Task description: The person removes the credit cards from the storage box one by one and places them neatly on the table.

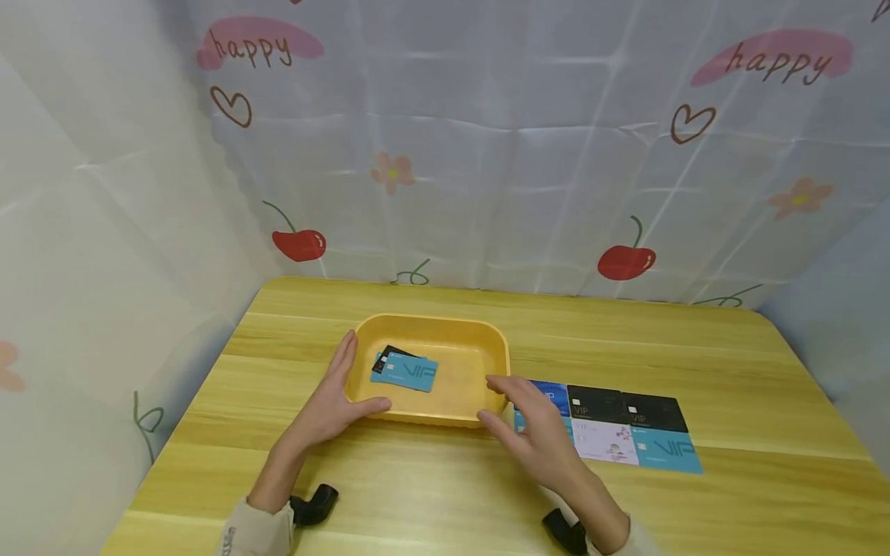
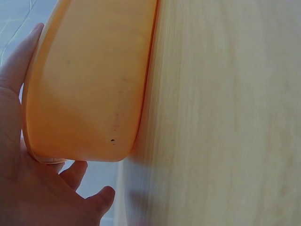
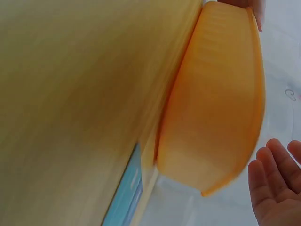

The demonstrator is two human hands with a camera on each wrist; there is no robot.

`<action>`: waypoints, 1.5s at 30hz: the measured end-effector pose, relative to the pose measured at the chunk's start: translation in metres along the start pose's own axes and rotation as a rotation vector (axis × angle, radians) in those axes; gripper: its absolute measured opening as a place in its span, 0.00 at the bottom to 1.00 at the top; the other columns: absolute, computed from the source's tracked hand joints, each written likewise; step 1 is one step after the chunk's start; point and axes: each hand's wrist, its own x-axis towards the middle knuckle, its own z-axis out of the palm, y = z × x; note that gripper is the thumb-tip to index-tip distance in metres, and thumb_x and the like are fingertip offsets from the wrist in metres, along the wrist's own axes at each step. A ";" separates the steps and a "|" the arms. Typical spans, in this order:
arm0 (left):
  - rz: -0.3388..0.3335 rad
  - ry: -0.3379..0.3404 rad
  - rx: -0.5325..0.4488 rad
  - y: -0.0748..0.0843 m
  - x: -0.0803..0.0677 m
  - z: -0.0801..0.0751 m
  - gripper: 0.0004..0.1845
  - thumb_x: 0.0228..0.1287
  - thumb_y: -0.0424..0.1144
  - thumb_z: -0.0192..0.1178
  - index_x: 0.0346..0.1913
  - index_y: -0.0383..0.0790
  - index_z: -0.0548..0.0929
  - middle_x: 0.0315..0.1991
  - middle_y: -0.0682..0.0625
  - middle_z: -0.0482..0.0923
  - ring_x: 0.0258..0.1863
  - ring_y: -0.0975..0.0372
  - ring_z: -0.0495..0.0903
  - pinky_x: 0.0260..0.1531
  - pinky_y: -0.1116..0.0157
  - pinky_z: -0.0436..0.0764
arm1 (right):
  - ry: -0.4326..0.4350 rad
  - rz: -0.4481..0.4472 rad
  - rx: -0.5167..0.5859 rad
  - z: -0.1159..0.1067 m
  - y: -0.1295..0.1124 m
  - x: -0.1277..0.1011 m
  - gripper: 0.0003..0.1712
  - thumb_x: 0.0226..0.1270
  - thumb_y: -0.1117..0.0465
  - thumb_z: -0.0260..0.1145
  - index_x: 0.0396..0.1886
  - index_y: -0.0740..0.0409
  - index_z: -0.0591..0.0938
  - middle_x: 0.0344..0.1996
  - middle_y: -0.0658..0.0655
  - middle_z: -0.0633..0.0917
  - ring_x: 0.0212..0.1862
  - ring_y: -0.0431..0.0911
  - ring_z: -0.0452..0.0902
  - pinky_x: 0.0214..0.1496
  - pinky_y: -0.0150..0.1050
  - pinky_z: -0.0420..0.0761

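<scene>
A yellow plastic basin [image 1: 445, 401] sits on the table, holding light blue VIP cards [image 1: 412, 372] and a black card [image 1: 398, 350] stacked toward its left side. My left hand [image 1: 330, 405] rests at the basin's left end, fingers along the outer side and thumb over the front rim. In the left wrist view the fingers look loosely spread behind the rim. My right hand [image 1: 538, 432] is beside the basin's right end with relaxed fingers and nothing in it; the right wrist view shows a gap between its fingertips [image 3: 258, 165] and the rim.
Right of the basin, several cards lie in two rows: dark blue [image 1: 552, 395], black [image 1: 594, 403] and black [image 1: 655, 411] behind; light blue [image 1: 667, 449] and a pale floral card [image 1: 605, 442] among those in front. A printed curtain [image 1: 487, 208] hangs behind the wooden table [image 1: 431, 494].
</scene>
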 end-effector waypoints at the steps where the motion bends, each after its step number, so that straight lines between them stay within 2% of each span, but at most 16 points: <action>1: 0.001 -0.001 -0.004 0.000 0.000 0.000 0.63 0.56 0.49 0.74 0.79 0.44 0.35 0.80 0.49 0.29 0.77 0.52 0.33 0.69 0.40 0.45 | -0.001 0.010 0.000 0.004 0.000 0.002 0.23 0.64 0.59 0.71 0.58 0.57 0.81 0.53 0.51 0.83 0.49 0.46 0.78 0.48 0.45 0.80; 5: 0.007 -0.003 -0.008 -0.001 0.001 0.002 0.63 0.56 0.49 0.73 0.79 0.45 0.35 0.80 0.48 0.30 0.77 0.52 0.34 0.69 0.39 0.45 | -0.031 0.044 0.006 0.017 -0.002 0.009 0.22 0.66 0.56 0.71 0.57 0.59 0.81 0.52 0.53 0.83 0.52 0.47 0.78 0.51 0.47 0.80; 9: 0.004 -0.004 -0.006 -0.002 0.000 0.003 0.63 0.56 0.49 0.73 0.79 0.45 0.35 0.80 0.49 0.29 0.77 0.51 0.34 0.69 0.39 0.45 | -0.111 0.113 0.053 0.026 -0.005 0.018 0.23 0.68 0.55 0.68 0.59 0.60 0.81 0.51 0.58 0.82 0.52 0.53 0.79 0.51 0.49 0.80; 13: -0.002 -0.005 -0.004 -0.001 0.000 0.003 0.63 0.56 0.50 0.73 0.79 0.44 0.35 0.79 0.50 0.29 0.77 0.52 0.33 0.69 0.40 0.45 | -0.177 0.180 0.025 0.031 -0.012 0.029 0.25 0.69 0.53 0.68 0.60 0.61 0.80 0.51 0.59 0.82 0.53 0.52 0.78 0.52 0.50 0.79; 18: -0.006 -0.003 -0.008 -0.002 0.000 0.003 0.63 0.55 0.50 0.74 0.79 0.43 0.36 0.80 0.50 0.29 0.77 0.51 0.34 0.69 0.40 0.45 | -0.240 0.210 -0.032 0.037 -0.015 0.040 0.29 0.68 0.52 0.69 0.64 0.62 0.77 0.51 0.59 0.82 0.52 0.51 0.78 0.51 0.49 0.79; 26: -0.002 -0.007 -0.010 -0.003 0.000 0.002 0.63 0.56 0.50 0.74 0.79 0.44 0.36 0.79 0.50 0.29 0.77 0.51 0.33 0.69 0.40 0.45 | -0.315 0.261 -0.104 0.051 -0.016 0.055 0.35 0.65 0.49 0.70 0.67 0.63 0.74 0.49 0.60 0.79 0.37 0.45 0.70 0.37 0.39 0.74; 36: -0.006 -0.007 -0.004 -0.002 0.000 0.000 0.63 0.56 0.49 0.73 0.79 0.43 0.35 0.79 0.49 0.28 0.77 0.50 0.33 0.69 0.39 0.45 | -0.389 0.318 -0.135 0.068 -0.013 0.078 0.40 0.62 0.48 0.73 0.69 0.63 0.72 0.48 0.60 0.77 0.37 0.46 0.70 0.41 0.41 0.75; 41: -0.006 -0.007 0.002 -0.001 0.001 -0.001 0.63 0.56 0.49 0.73 0.79 0.43 0.35 0.79 0.49 0.28 0.77 0.50 0.33 0.68 0.38 0.46 | -0.400 0.331 -0.108 0.073 -0.011 0.087 0.39 0.60 0.50 0.74 0.67 0.63 0.74 0.46 0.60 0.77 0.38 0.47 0.69 0.41 0.41 0.74; 45: -0.010 -0.014 -0.003 -0.002 0.002 -0.001 0.63 0.56 0.49 0.73 0.79 0.45 0.35 0.79 0.51 0.28 0.77 0.51 0.33 0.69 0.39 0.46 | -0.422 0.326 -0.091 0.078 -0.008 0.093 0.37 0.60 0.51 0.75 0.65 0.63 0.76 0.47 0.61 0.77 0.43 0.49 0.70 0.44 0.42 0.74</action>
